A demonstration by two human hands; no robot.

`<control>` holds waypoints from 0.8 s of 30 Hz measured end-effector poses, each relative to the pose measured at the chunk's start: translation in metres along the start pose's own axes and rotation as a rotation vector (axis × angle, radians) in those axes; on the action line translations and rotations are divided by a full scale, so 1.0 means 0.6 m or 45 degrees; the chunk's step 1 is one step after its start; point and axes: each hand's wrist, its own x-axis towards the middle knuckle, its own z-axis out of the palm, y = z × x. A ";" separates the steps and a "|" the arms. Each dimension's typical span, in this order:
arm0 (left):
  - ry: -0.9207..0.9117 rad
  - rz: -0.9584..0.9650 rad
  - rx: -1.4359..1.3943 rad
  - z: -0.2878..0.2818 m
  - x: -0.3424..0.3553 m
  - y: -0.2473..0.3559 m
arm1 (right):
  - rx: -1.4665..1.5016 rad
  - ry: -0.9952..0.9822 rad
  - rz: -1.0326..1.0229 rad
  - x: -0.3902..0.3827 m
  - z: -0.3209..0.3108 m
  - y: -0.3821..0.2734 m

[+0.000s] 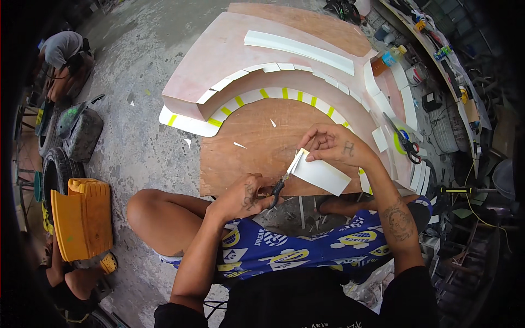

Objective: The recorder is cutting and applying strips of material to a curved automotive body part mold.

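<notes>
My left hand (pixel 247 195) is closed around the black handles of a pair of scissors (pixel 278 187). Their blades meet the left end of a white card piece (pixel 324 176), where a narrow sliver stands apart. Thumb and fingers of my right hand (pixel 332 144) pinch that card by its upper left corner. Behind both hands lies a large pinkish fender-shaped form (pixel 210 52) on a brown wooden board (pixel 246 158). White card pieces and yellow tape strips (pixel 284 93) line its arch. A long white strip (pixel 298 50) rests on top.
At the right are a second pair of scissors (pixel 403 139), a green tape roll (pixel 399 146) and a bottle of brown liquid (pixel 388 60). To the left stand a yellow plastic container (pixel 82 218) and tires (pixel 57 169). A person (pixel 63 57) crouches at the far left; another sits below.
</notes>
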 end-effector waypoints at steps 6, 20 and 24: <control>0.073 0.070 0.028 0.004 0.001 0.005 | 0.011 0.046 -0.145 -0.004 0.005 0.001; 0.072 0.044 0.014 0.001 -0.005 0.007 | -0.090 -0.083 0.001 0.002 -0.006 -0.019; 0.123 0.121 0.024 0.002 -0.006 0.007 | -0.046 -0.091 -0.075 0.008 -0.007 -0.017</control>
